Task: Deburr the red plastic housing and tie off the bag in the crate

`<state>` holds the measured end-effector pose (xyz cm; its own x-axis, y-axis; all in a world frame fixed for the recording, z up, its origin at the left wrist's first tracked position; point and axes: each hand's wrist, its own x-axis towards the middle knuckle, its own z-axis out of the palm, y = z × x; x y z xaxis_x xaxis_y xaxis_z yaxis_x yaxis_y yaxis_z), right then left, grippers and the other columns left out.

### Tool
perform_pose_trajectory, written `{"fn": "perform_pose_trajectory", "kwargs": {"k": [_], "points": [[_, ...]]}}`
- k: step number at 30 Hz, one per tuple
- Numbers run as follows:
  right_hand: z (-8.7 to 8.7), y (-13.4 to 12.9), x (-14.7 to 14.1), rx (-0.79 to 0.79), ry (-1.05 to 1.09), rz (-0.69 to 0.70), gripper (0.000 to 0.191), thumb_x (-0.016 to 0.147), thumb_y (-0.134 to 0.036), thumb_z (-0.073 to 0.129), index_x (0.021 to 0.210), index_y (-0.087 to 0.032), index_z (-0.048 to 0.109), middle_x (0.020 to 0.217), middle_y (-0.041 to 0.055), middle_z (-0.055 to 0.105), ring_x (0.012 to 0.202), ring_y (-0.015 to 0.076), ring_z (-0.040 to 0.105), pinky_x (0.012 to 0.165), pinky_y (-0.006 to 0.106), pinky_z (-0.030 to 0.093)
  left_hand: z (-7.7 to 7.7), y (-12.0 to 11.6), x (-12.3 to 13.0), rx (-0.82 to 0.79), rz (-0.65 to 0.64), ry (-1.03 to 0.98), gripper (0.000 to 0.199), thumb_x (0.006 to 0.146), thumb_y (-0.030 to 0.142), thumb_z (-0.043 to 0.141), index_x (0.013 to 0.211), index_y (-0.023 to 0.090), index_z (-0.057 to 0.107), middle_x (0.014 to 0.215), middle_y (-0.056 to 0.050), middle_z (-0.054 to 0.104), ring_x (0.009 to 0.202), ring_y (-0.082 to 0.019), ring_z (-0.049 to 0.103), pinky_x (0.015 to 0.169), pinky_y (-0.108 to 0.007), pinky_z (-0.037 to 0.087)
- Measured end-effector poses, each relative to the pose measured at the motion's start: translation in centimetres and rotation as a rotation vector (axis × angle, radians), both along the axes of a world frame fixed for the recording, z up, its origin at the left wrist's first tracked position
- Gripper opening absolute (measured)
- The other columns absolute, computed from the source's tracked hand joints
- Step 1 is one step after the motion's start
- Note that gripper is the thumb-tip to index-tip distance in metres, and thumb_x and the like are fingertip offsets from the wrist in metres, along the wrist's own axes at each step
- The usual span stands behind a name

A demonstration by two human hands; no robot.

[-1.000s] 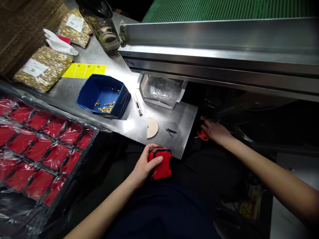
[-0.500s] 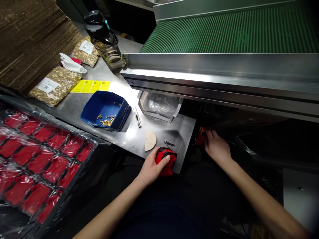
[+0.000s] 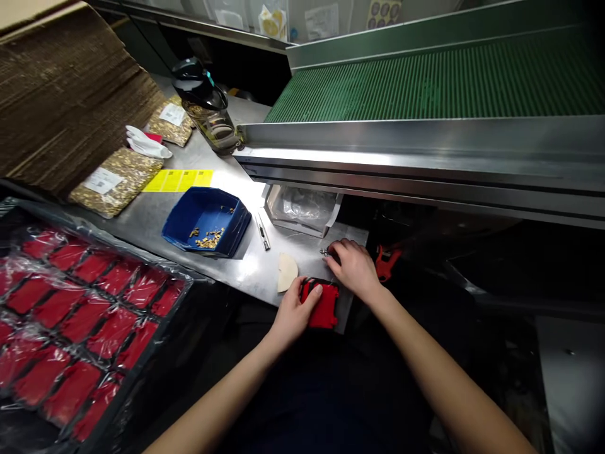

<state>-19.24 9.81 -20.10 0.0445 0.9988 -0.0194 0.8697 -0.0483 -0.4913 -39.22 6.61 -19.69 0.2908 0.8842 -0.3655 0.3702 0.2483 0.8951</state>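
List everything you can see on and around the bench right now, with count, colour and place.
red part: 1, red and black, bench front edge, under left hand
small metal piece: 1, dark, at right fingertips
wooden half-disc: 1, tan, left of red part
blue bin: 1, holds gold bits, bench centre
pen-like tool: 1, silver, right of bin
clear bag box: 1, under conveyor
yellow labels: 1 strip, behind bin
gold bags: 2, back left
bottle: 1, dark lid
tray of red parts: 1, left
conveyor: 1, green
left hand: on red part
right hand: beside it
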Motion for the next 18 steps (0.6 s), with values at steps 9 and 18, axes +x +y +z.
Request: {"fn": "perform_pose_trajectory", "kwargs": {"k": [9, 18], "points": [[1.4, -9.9, 4.3, 0.008, 0.236, -0.403, 0.03, 0.102, -0.046, 0.05, 0.111, -0.024, 0.068, 0.111, 0.0087, 0.072, 0.093, 0.0244, 0.068, 0.08, 0.036, 0.056, 2.4, 2.9, 0.4, 0.487, -0.128, 0.201, 0.038, 0.097, 0.027, 0.06, 0.135, 0.02, 0.056, 0.138, -0.015, 0.059, 0.132, -0.032, 0.054, 0.114, -0.052, 0.043], [1.0, -16.8, 1.8, -0.097, 0.475, -0.576, 0.038, 0.098, -0.056, 0.055, 0.101, -0.023, 0.073, 0.094, 0.0064, 0.075, 0.076, 0.0235, 0.069, 0.068, 0.034, 0.057, 2.8, 16.3, 4.9, 0.71, -0.104, 0.264, 0.031, 0.089, 0.014, 0.059, 0.118, 0.013, 0.069, 0.121, -0.017, 0.068, 0.124, -0.037, 0.057, 0.111, -0.053, 0.043]]}}
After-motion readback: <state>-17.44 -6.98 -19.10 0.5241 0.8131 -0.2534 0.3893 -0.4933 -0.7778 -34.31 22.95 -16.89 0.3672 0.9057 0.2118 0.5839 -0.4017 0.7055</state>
